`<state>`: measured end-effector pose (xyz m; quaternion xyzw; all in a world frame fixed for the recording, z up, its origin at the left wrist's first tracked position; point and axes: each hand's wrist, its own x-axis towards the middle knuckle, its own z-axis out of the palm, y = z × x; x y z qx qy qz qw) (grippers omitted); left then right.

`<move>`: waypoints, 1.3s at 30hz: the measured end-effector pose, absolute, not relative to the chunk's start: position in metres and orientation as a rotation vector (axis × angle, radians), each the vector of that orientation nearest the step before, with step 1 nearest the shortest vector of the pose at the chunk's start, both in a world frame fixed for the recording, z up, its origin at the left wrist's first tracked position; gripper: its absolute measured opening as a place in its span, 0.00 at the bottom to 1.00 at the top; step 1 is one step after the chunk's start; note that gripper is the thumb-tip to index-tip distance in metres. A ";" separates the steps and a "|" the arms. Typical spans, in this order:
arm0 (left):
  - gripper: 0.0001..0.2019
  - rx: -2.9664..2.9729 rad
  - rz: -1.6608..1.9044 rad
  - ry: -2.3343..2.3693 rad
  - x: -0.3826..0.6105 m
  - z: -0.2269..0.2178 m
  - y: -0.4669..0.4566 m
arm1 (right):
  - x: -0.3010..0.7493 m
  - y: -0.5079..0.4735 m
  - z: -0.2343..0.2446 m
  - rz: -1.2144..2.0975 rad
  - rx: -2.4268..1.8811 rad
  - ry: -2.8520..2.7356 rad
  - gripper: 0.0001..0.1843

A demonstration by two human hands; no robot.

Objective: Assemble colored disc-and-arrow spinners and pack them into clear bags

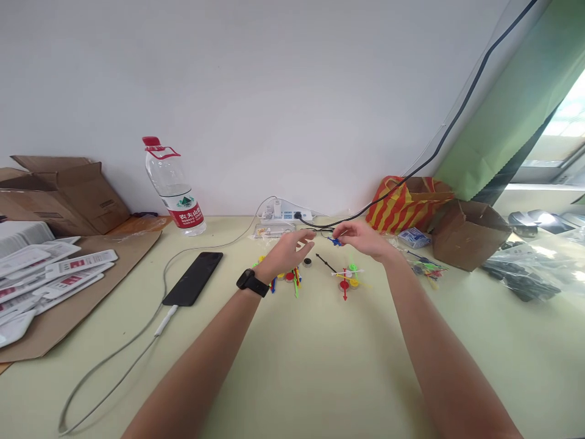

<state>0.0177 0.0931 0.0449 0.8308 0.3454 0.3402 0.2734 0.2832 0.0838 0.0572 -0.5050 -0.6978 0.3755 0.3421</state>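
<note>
- Head view, looking down along two bare forearms stretched over a pale yellow table (297, 366).
- The right hand (365, 239) pinches a small blue piece (337, 242) between thumb and fingertips, held just above the table near its far edge.
- The left hand (292, 250) hangs just beside the blue piece with fingers loosely curled and apart; it appears to hold nothing. A black watch (252, 282) sits on its wrist.
- Under the left hand lies a heap of coloured sticks and discs (287, 277); under the right, a second heap (348, 277) with a red arrow-shaped stick. Between them lie a black stick (325, 263) and a small dark round part (308, 262).
- To the left, a black phone (193, 278) lies face up, with a grey cable (137, 347) plugged in.
- Behind it stands a clear bottle (176, 186) with a red cap; its red label reads 农夫山泉, with "NONGFU SPRING" above.
- A white power strip (286, 214) lies against the wall.
- Far left: open cardboard boxes (64, 192) and white packets (50, 274) with red labels, their print too small to read.
- Right: a red and yellow striped bag (406, 204), a small blue pack (414, 236) and a brown box (466, 235).
</note>
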 end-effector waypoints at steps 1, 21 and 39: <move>0.17 2.194 0.936 0.902 0.021 0.045 0.092 | 0.278 0.080 0.062 1.065 -1.207 -1.792 0.08; 0.15 1.626 1.244 0.869 0.042 0.041 0.089 | 0.241 0.078 0.060 1.265 -1.065 -1.444 0.14; 0.01 2.233 1.025 0.922 0.045 0.026 0.078 | 0.238 0.081 0.041 0.877 -1.584 -1.929 0.08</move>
